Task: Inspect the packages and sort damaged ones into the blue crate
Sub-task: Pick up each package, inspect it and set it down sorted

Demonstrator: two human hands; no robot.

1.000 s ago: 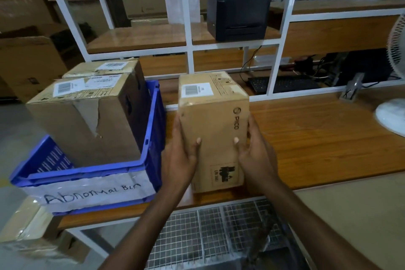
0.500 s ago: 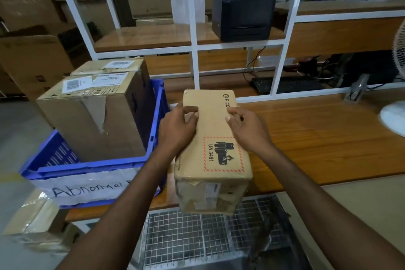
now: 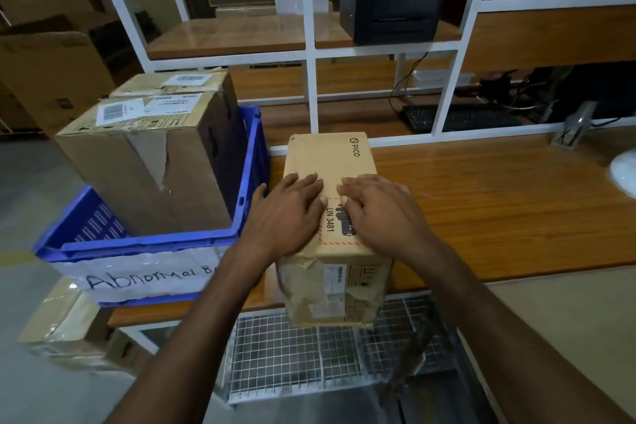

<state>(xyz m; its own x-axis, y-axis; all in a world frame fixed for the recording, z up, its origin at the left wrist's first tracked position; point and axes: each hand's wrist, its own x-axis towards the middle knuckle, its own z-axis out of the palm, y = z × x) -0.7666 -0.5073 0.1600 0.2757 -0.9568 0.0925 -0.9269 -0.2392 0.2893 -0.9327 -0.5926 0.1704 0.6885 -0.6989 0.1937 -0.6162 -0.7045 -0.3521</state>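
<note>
Wooden bench (image 3: 499,203) under white shelving (image 3: 311,96), with the blue crate (image 3: 144,244) at its left end holding two boxes (image 3: 137,165), the nearer torn down its front. Just beside the crate, lying flat: the package (image 3: 330,158), near end hanging past the bench edge. Left hand (image 3: 285,213) and right hand (image 3: 382,213) laid flat on top, side by side, fingers straight, gripping nothing. Keep weight on top to prevent tipping; look hard at the wrinkled near end, probably damage, before lifting leftward.
</note>
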